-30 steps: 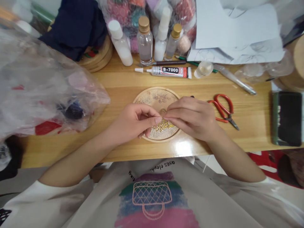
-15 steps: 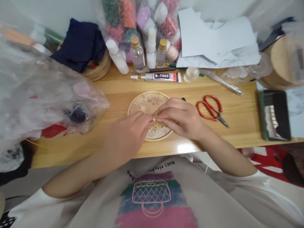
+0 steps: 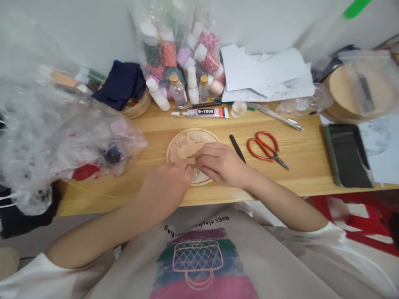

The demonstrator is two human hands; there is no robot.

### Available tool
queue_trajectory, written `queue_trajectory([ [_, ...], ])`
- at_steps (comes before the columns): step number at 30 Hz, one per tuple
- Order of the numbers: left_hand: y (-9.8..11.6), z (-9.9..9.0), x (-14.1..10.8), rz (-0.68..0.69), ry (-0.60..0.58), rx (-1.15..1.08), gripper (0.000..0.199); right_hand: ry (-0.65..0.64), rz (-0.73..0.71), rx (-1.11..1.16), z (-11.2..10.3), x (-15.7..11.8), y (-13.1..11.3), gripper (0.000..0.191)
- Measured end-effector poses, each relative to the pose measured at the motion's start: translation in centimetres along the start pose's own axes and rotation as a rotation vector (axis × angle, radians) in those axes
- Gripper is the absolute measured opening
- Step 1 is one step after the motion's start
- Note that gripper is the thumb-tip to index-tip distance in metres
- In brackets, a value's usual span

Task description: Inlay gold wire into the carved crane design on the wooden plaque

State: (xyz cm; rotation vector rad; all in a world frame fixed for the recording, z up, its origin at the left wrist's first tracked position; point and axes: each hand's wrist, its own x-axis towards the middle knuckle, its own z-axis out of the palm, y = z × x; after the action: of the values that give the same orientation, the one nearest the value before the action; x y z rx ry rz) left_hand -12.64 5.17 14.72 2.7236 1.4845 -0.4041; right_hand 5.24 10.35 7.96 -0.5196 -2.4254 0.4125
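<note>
Left hand (image 3: 170, 182) and right hand (image 3: 218, 164) meet fingertip to fingertip over the round wooden disc (image 3: 183, 143), both grips pinched narrow on a small gold piece (image 3: 193, 166) at its near edge.

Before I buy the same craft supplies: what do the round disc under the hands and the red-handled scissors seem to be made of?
The round disc looks like pale, unvarnished wood: matte tan, with a line pattern that seems engraved or burnt in. The scissors appear to have metal blades, dark grey at the tip, and glossy red loops, likely plastic or a coating over metal. Both hands, left and right, pinch something thin and gold, perhaps wire.
</note>
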Motion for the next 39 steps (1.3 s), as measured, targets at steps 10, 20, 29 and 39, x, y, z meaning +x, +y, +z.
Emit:
queue_trajectory([
  [10,0.9,1.9,-0.7,-0.062,0.173,0.036,0.027,-0.055,0.016,-0.062,0.0,0.0,0.3,0.031],
  [20,1.7,5.0,-2.6,-0.189,0.494,-0.073,0.018,0.139,0.214,0.039,-0.7,-0.2,1.5,0.012],
  [29,2.3,5.6,-3.7,-0.202,0.499,-0.136,0.018,-0.059,0.747,-0.228,-1.0,-0.4,3.4,0.027],
  [39,2.7,6.3,-3.9,-0.202,0.573,-0.135,0.018,-0.448,0.986,-0.379,-3.3,0.9,-0.9,0.036],
])
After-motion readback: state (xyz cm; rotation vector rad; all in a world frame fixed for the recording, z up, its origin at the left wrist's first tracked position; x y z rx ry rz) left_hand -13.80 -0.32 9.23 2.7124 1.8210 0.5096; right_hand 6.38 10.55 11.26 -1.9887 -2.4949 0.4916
